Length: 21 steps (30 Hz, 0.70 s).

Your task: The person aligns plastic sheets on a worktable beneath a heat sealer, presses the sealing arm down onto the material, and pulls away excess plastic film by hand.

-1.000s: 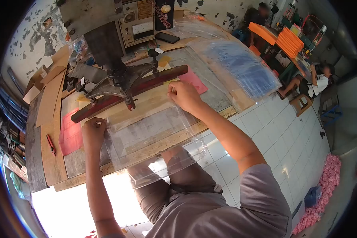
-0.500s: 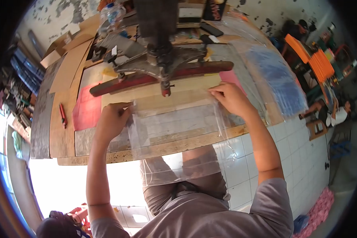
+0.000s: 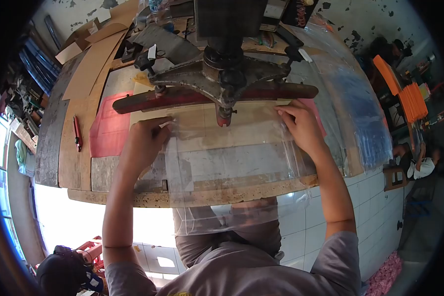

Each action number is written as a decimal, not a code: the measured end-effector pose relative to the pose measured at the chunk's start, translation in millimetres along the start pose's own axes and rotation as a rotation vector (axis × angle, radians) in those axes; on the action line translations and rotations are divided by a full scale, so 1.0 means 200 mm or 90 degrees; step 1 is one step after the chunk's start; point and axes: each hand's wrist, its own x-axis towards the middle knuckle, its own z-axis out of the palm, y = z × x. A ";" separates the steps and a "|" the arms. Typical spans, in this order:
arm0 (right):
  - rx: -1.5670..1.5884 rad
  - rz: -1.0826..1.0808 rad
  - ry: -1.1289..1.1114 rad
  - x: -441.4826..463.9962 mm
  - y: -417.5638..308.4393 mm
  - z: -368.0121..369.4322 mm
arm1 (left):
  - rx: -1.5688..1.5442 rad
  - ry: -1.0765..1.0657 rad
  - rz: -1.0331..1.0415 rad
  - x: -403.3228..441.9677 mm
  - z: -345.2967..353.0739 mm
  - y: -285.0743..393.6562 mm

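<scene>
A clear plastic sheet [image 3: 227, 167], perhaps a bag, stretches between my hands and hangs over the table's front edge towards my lap. My left hand [image 3: 145, 140] pinches its far left corner. The far right corner is pinched in my right hand [image 3: 303, 126]. The sheet's far edge lies close to the long red bar [image 3: 163, 101] of a dark metal press [image 3: 222, 74], which stands over the table. Under the sheet are a yellowish strip and a grey surface. A pink sheet [image 3: 108, 126] lies left of my left hand.
A red cutter knife [image 3: 77, 134] lies on the wooden table [image 3: 74, 167] at the left. Cardboard [image 3: 91, 69] is behind it. Stacked bluish plastic [image 3: 357, 103] covers the right side. Orange sheets [image 3: 409, 98] and a seated person [image 3: 422, 165] are farther right.
Both hands have moved the plastic sheet a little farther forward, closer to the bar. The head view has shifted, so the press appears larger and farther right.
</scene>
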 end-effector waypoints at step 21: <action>-0.040 -0.018 0.069 0.00 0.01 0.06 | -0.020 0.050 0.019 0.01 0.03 -0.02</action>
